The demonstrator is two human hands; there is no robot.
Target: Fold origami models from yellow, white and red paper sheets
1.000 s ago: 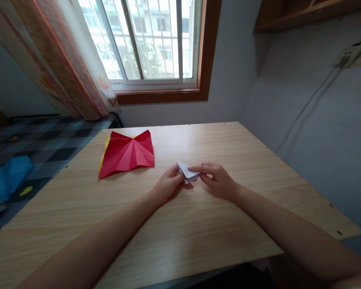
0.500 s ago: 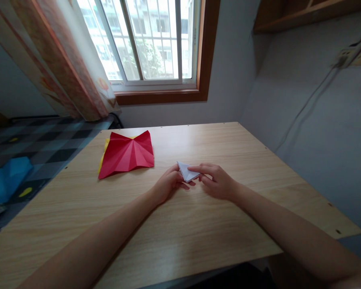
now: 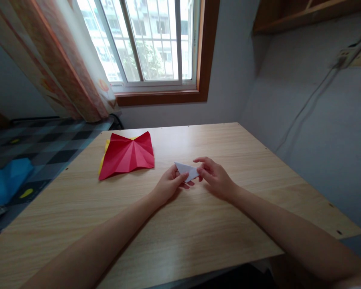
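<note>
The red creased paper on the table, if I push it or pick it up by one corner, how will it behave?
The red paper looks thin and very light, so a push would probably slide it across the smooth wooden table. Its ridged creases likely add some stiffness, yet lifted by one corner it may still sag. A yellow sheet peeks out underneath and might shift with it.

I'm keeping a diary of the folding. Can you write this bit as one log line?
left hand: pinching white folded paper | right hand: fingertips at paper's right edge | red creased sheet: lying on wooden table
</note>
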